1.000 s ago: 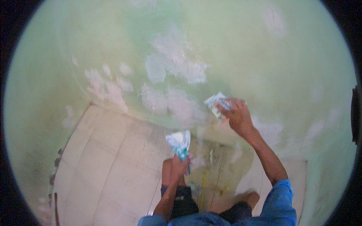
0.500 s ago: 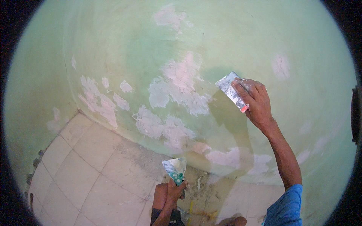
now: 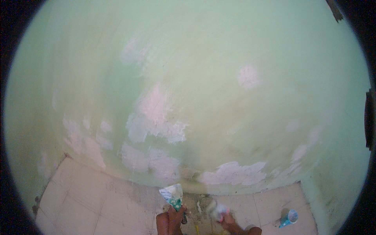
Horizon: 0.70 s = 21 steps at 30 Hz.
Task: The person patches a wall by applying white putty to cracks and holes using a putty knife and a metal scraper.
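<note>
My left hand (image 3: 178,215) is low in the head view, closed around the handle of a putty knife (image 3: 171,193). The knife has a green lower part and a flared blade smeared with white filler, pointing up toward the wall. To its right, my right hand (image 3: 228,222) grips a wide flat filling blade (image 3: 216,210), blurred by motion and held low in front of the wall's foot. Before both hands rises a pale green wall (image 3: 211,102) with patches of whitish-pink filler (image 3: 154,105). Another broad patch (image 3: 237,173) lies low along the wall.
A blue and white tub (image 3: 289,217) is on the tiled floor (image 3: 86,197) at the right, near the corner. My bent knees (image 3: 162,224) flank the hands. Dark objects (image 3: 369,119) show at the far right rim.
My right hand has come down from the wall with the filling blade, to beside my left hand. The view has shifted upward and right, bringing the tub into sight. Both tools are still held.
</note>
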### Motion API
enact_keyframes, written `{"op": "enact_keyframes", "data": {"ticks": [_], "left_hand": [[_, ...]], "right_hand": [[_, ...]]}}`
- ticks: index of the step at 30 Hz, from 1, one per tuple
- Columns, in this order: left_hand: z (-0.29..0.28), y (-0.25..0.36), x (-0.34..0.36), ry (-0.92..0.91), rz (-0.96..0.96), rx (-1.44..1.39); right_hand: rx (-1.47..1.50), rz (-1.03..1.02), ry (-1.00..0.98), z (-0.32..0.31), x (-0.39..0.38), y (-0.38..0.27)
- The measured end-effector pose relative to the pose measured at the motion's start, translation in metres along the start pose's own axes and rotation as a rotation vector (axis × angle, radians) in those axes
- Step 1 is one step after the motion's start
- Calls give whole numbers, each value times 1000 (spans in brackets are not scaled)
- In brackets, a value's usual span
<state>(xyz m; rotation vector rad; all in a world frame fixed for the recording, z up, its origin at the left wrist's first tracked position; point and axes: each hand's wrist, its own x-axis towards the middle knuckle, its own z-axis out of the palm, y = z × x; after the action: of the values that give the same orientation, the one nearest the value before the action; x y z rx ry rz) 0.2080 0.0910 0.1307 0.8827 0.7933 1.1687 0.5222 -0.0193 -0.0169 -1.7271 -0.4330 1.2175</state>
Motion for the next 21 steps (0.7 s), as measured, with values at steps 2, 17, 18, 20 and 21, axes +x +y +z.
{"op": "enact_keyframes", "data": {"ticks": [2,17,18,20,21], "left_hand": [[-5,11,-5,-66,237,328],[-44,91,-53,-110,-181,762],[-53,77,-47,-72,-99,783],[-79,42,-20,-155,203,1027],[-93,25,-2,-226,482,1280]], "right_hand": [[367,204,64,-33,-5,63],[1139,-184,230,-125,-151,129],[1116,-224,277,-123,-156,121],[1187,-313,201,-113,-172,104],[1210,-349,215,-103,-180,96]]}}
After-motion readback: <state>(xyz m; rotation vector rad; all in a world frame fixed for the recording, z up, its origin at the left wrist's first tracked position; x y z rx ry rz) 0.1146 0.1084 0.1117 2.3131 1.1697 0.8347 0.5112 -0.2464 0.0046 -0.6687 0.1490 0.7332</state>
